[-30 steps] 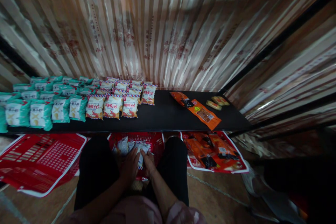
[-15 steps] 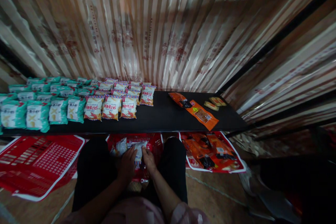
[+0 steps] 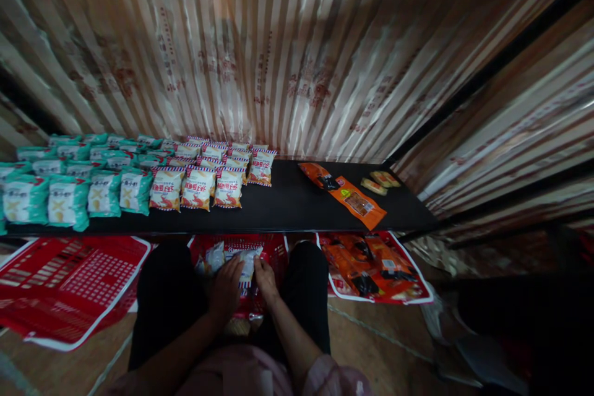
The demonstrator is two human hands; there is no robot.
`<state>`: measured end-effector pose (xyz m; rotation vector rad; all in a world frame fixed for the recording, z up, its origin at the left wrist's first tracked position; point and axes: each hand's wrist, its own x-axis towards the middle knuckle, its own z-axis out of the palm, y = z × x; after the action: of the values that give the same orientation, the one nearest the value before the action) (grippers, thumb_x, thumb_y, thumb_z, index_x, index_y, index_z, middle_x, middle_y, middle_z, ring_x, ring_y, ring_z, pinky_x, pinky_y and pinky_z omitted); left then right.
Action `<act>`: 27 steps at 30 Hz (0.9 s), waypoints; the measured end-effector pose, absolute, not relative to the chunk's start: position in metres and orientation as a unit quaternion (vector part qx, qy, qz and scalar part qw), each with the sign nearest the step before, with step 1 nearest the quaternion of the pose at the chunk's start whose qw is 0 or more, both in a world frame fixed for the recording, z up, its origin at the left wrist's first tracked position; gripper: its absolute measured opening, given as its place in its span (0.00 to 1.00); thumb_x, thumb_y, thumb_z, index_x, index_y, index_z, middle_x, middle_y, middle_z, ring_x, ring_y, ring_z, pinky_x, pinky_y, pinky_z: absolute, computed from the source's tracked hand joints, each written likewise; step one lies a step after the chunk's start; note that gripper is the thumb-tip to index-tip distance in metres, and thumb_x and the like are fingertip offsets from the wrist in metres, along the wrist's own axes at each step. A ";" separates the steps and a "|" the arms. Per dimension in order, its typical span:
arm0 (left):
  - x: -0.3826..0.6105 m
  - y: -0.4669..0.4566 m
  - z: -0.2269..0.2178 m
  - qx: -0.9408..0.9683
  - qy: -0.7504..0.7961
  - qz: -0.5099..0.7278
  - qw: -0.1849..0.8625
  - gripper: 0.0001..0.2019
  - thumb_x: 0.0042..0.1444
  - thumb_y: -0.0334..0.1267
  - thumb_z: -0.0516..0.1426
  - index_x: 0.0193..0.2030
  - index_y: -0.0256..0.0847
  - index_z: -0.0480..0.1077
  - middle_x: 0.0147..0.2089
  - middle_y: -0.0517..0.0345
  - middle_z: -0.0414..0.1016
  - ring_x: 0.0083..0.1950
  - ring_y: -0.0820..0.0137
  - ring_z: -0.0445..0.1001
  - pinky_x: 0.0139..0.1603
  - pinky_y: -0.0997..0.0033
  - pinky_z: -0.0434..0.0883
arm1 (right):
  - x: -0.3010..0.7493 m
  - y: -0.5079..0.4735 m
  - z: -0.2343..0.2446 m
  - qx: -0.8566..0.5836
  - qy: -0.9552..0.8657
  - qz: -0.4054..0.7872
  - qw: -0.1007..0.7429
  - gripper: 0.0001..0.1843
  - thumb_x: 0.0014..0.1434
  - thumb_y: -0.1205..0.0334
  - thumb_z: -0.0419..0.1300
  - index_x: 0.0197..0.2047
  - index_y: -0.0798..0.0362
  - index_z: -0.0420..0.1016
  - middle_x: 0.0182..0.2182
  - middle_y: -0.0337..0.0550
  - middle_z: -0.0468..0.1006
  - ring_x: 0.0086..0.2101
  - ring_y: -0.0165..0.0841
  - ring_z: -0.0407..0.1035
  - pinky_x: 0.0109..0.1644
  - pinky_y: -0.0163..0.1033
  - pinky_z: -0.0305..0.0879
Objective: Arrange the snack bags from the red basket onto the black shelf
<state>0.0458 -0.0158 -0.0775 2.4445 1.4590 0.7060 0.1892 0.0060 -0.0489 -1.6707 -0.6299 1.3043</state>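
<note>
I am crouched before a low black shelf (image 3: 297,207). Both hands reach into a red basket (image 3: 273,250) between my knees. My left hand (image 3: 226,288) and my right hand (image 3: 265,276) are closed on a white snack packet (image 3: 247,263) with a striped edge, one on each side. More white packets (image 3: 214,257) lie in the basket beside it. On the shelf stand rows of red-and-white snack packets (image 3: 198,187) and, to their left, teal packets (image 3: 65,198).
Orange packets (image 3: 357,203) and two small yellow ones (image 3: 380,182) lie on the shelf's right part. A red basket (image 3: 69,281) sits on the floor at left. Another red basket (image 3: 417,294) with orange packets (image 3: 371,257) is at right. Striped plastic sheeting (image 3: 297,55) hangs behind.
My hands have drawn the white packet slightly up within the basket. The view has shifted a little; nothing on the shelf has moved.
</note>
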 end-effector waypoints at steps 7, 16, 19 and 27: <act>0.042 -0.019 -0.075 0.844 0.465 0.260 0.065 0.29 0.49 0.24 0.45 0.60 0.34 0.56 0.62 0.42 0.60 0.65 0.61 0.55 0.58 0.54 0.62 | 0.189 0.003 -0.044 -0.738 -0.388 0.455 0.313 0.26 0.58 0.44 0.46 0.40 0.56 0.74 0.38 0.50 0.78 0.42 0.38 0.71 0.47 0.37 0.62; 0.039 -0.026 -0.079 0.837 0.456 0.285 0.102 0.27 0.52 0.29 0.47 0.61 0.34 0.54 0.63 0.40 0.58 0.65 0.59 0.54 0.59 0.52 0.62 | 0.186 0.002 -0.042 -0.728 -0.429 0.434 0.313 0.26 0.60 0.47 0.44 0.46 0.58 0.71 0.37 0.51 0.78 0.40 0.37 0.72 0.43 0.36 0.64; 0.040 -0.027 -0.078 0.831 0.464 0.285 0.115 0.26 0.52 0.28 0.46 0.60 0.34 0.55 0.62 0.41 0.60 0.65 0.60 0.55 0.58 0.52 0.63 | 0.185 0.002 -0.040 -0.748 -0.430 0.416 0.288 0.26 0.60 0.48 0.43 0.48 0.58 0.70 0.39 0.52 0.78 0.40 0.38 0.72 0.43 0.36 0.64; 0.053 -0.027 -0.063 0.788 0.520 0.277 0.180 0.24 0.52 0.31 0.46 0.57 0.35 0.60 0.60 0.42 0.63 0.61 0.60 0.62 0.57 0.52 0.65 | 0.182 0.002 -0.033 -0.775 -0.423 0.388 0.265 0.29 0.62 0.48 0.40 0.56 0.57 0.64 0.46 0.54 0.75 0.46 0.40 0.70 0.48 0.40 0.62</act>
<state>0.0530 -0.0272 -0.0634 2.2274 1.4686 0.7820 0.1824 0.0019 -0.0334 -2.0929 -1.1429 1.0489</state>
